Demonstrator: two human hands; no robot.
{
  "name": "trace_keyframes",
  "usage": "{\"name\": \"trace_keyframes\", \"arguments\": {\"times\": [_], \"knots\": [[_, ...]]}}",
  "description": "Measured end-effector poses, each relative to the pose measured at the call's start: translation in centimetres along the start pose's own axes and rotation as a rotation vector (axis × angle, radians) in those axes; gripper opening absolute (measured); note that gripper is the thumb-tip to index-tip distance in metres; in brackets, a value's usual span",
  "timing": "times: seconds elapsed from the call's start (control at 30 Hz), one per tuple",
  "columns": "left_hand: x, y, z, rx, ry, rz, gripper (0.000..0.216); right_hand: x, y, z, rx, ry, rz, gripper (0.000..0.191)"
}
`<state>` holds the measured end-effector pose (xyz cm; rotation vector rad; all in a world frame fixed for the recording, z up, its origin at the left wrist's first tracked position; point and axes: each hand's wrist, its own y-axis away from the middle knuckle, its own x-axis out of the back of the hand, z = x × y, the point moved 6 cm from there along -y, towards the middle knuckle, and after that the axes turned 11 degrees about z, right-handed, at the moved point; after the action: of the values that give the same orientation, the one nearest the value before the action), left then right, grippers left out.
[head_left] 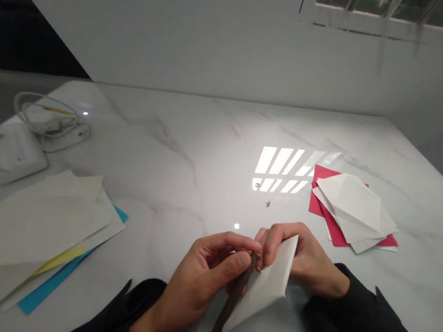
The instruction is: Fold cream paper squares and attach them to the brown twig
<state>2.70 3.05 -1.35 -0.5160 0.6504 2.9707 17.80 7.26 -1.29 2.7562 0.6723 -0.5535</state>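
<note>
Low in the middle of the view, my left hand (205, 274) is closed, thumb and forefinger pinching the upper end of a dark brown strip (221, 321), perhaps ribbon or cord. The strip hangs down past the bottom edge. My right hand (303, 258) is closed on a folded white paper piece (270, 284), tilted on edge, with its fingers curled over the top. Both sets of fingertips meet at the strip's end beside the paper. Something small and thin shows between them, too small to make out.
At right lie folded white papers (355, 205) over red sheets (318, 202). Larger white papers (38, 222) cover yellow and blue sheets (48, 290) at left. Behind them sit a white charger (11, 151) and coiled cable (59, 125). Small metal bits (268, 203) dot the marble table (161, 179).
</note>
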Motion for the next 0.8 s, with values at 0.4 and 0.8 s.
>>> {"name": "trace_keyframes", "arguments": {"times": [0.4, 0.8], "knots": [[-0.4, 0.2, 1.1, 0.042, -0.002, 0.006, 0.025, -0.3, 0.3, -0.2, 0.023, -0.045, -0.017, 0.008], [-0.3, 0.2, 0.8, 0.091, 0.039, 0.006, 0.018, -0.1, 0.3, 0.0, -0.022, 0.022, -0.008, 0.018]]}}
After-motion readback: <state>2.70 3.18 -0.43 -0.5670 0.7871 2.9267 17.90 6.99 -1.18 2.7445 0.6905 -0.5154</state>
